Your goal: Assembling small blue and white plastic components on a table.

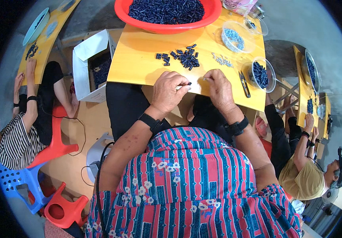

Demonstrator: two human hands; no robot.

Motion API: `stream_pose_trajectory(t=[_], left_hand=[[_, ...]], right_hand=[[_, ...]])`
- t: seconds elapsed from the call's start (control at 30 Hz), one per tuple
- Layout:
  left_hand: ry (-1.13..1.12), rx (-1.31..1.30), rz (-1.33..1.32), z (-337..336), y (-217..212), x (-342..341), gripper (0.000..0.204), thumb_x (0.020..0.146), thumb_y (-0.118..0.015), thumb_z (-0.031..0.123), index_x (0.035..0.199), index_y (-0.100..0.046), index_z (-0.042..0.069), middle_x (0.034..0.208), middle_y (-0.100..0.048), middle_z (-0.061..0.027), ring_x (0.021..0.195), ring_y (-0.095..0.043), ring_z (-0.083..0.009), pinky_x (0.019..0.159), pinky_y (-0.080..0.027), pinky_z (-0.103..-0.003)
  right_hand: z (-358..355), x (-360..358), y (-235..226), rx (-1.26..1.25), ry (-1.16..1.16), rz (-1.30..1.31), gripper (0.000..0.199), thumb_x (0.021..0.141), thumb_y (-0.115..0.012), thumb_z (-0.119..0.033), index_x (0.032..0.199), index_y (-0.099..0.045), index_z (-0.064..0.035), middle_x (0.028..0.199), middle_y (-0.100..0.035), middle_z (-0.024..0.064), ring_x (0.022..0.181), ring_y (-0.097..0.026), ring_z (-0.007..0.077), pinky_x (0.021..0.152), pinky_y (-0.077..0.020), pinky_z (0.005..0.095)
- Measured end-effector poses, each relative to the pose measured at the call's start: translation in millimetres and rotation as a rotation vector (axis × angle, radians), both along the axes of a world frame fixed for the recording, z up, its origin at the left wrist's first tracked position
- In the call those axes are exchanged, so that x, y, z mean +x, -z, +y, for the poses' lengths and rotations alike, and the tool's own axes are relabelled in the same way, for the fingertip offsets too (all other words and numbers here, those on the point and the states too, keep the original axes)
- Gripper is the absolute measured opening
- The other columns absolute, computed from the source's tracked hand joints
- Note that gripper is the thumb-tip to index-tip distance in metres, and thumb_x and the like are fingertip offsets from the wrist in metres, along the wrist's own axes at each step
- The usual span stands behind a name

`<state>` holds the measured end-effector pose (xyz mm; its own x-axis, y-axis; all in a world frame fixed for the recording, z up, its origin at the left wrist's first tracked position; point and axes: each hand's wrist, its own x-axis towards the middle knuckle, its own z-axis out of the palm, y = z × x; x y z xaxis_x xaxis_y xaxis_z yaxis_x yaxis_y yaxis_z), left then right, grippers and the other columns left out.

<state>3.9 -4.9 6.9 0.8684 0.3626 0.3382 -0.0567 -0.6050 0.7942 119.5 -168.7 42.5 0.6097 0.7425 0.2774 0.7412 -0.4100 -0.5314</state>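
Fingers, head view: those of the left hand (167,92) closed in a pinch on a small dark piece (189,83), those of the right hand (219,90) pinched at a pale bit (205,79) too small to identify, both at the near edge of a yellow table (135,51). Beyond the hands, a loose pile of dark pieces (189,58); to its right, scattered pale pieces (222,60); farther back, a red basin (169,27) of dark pieces.

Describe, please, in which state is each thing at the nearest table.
Left hand, pinching a dark piece
Right hand, apparently pinching a small pale item
Red basin, uncovered, holding many dark pieces
White box, flaps open
Nearest clear bowl, uncovered
Black tool, lying flat
Dark pile, loose
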Motion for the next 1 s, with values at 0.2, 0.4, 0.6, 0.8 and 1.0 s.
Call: stream_pose_trajectory(t=[0.2,0.4,0.6,0.8,1.0], left_hand=[[0.009,-0.013,0.035,0.2,-2.1,-0.8,0.014,0.075,-0.076,0.018,0.079,-0.069,0.006,0.082,-0.068,-0.0063,0.084,-0.06,-0.0275,0.077,-0.048,-0.039],[-0.014,-0.001,0.03,-0.4,-0.4,-0.9,0.015,0.073,-0.078,0.017,0.078,-0.069,0.006,0.081,-0.067,-0.0063,0.083,-0.06,-0.0275,0.075,-0.049,-0.039],[-0.016,0.015,0.02,-0.7,-1.2,-1.0,0.016,0.072,-0.078,0.017,0.078,-0.069,0.006,0.08,-0.067,-0.0062,0.083,-0.06,-0.0275,0.075,-0.049,-0.039],[-0.014,0.012,0.033,-1.2,-1.4,-0.5,0.016,0.073,-0.078,0.017,0.078,-0.069,0.005,0.08,-0.067,-0.0067,0.083,-0.06,-0.0279,0.075,-0.049,-0.039],[-0.025,0.015,0.063,-1.9,-2.8,0.8,0.014,0.074,-0.077,0.016,0.077,-0.069,0.004,0.078,-0.066,-0.0076,0.082,-0.06,-0.0285,0.074,-0.049,-0.04]], right_hand=[[12.8,-7.2,15.1,0.035,-0.085,0.1,0.01,0.088,-0.059,-0.004,0.099,-0.057,-0.0054,0.093,-0.06,0.0176,0.085,-0.062,0.0408,0.075,-0.0507,0.0467],[16.5,-10.2,13.6,-0.028,-0.114,0.063,0.013,0.087,-0.062,-0.005,0.099,-0.056,-0.0062,0.092,-0.059,0.0169,0.083,-0.062,0.0397,0.071,-0.0508,0.0464],[17.2,-8.2,14.7,-0.006,-0.134,-0.01,0.019,0.084,-0.067,-0.006,0.099,-0.055,-0.0069,0.092,-0.059,0.016,0.08,-0.062,0.0388,0.069,-0.0509,0.0457],[16.6,-8.0,12.4,-0.057,-0.163,-0.057,0.021,0.083,-0.066,-0.005,0.1,-0.054,-0.0066,0.092,-0.057,0.016,0.079,-0.062,0.0393,0.067,-0.0514,0.0463],[17.3,-9.3,4.9,-0.222,-0.186,-0.118,0.015,0.089,-0.056,-0.009,0.102,-0.05,-0.0061,0.093,-0.055,0.0182,0.078,-0.061,0.0403,0.067,-0.0521,0.048]])
